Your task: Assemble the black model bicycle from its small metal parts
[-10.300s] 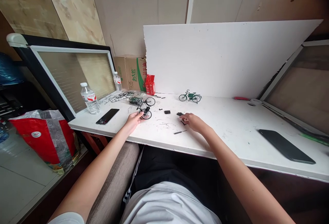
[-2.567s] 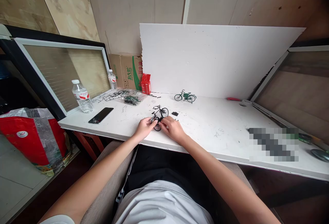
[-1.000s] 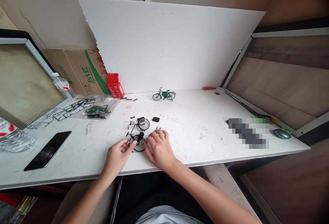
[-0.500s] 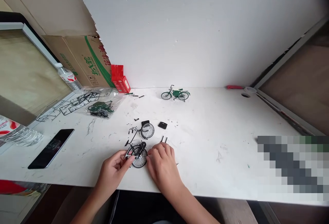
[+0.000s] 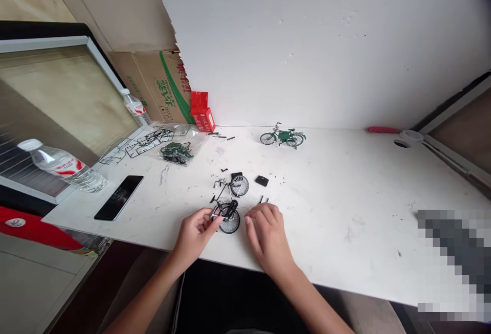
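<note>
A black model bicycle (image 5: 224,202) with silver spoked wheels lies tilted on the white table in front of me. My left hand (image 5: 195,234) pinches its rear rack between thumb and fingers, beside the rear wheel. Just right of that wheel, apart from it, is my right hand (image 5: 268,234), palm down with fingers curled. Whatever its fingertips may hold is hidden. Two thin dark prongs (image 5: 264,200) stick out beyond its knuckles. Small black flat pieces (image 5: 262,181) lie past the bicycle, one partly behind the front wheel. A finished-looking green model bicycle (image 5: 284,137) stands at the back.
To the left are a phone (image 5: 118,197), two water bottles (image 5: 67,165), black parts frames (image 5: 149,141) and a plastic bag with green parts (image 5: 176,151). A red box (image 5: 203,112) stands against the wall. Back right sit a red-handled object (image 5: 382,130) and a table hole (image 5: 402,143).
My right hand has drawn away from the rear wheel to the right. My left hand keeps its hold on the bicycle. The whole view has shifted, showing more of the left side.
</note>
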Demonstrator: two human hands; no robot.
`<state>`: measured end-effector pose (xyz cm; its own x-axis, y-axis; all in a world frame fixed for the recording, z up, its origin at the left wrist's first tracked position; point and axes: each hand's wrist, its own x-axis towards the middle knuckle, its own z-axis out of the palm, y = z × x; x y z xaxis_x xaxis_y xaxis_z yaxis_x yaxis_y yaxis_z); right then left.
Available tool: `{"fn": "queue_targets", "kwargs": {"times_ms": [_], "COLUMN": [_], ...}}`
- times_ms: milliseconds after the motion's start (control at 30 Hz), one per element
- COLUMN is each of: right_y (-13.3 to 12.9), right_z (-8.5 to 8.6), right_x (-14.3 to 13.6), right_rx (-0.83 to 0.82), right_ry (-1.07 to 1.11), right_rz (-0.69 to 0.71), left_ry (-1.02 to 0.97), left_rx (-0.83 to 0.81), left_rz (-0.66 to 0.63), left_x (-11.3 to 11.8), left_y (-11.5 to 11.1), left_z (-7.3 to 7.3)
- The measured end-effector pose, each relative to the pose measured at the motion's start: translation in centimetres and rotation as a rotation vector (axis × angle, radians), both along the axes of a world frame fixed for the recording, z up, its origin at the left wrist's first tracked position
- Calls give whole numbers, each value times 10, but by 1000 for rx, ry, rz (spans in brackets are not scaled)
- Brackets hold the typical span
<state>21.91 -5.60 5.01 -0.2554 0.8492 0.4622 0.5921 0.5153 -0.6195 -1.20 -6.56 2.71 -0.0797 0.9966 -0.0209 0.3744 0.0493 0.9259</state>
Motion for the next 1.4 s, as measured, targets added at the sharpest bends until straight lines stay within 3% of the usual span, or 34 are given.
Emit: {"fn": "queue_targets", "kwargs": {"times_ms": [167, 300, 500, 667, 900, 1267, 1333, 1400], "right_y": [-4, -25, -68, -73, -62, -70, -70, -69], "right_z": [2, -1, -32, -57, -68, -62, -57, -49], "right_x": [4, 35, 121, 138, 135, 123, 117, 107], "right_rx": [73, 146, 220, 311, 490, 407, 439, 463], "right_ry": [-13, -133, -364, -433, -385, -316, -294, -278], "right_rz": [-41, -192, -548, -785, -819, -751, -698, -559], "left_ry": [-38, -39, -124, -102, -53, -17, -21, -46], "left_rx": [106, 132, 97, 99, 86, 225, 249, 277], "left_rz": [-45, -53, -80, -103, -121, -111, -111, -92], "left_x": [5, 3, 3, 1, -2, -3, -4, -4], "left_y": [0, 2, 4, 3, 2, 1, 2, 3], "left_z": [0, -1, -1, -2, 3, -4, -7, -8]}}
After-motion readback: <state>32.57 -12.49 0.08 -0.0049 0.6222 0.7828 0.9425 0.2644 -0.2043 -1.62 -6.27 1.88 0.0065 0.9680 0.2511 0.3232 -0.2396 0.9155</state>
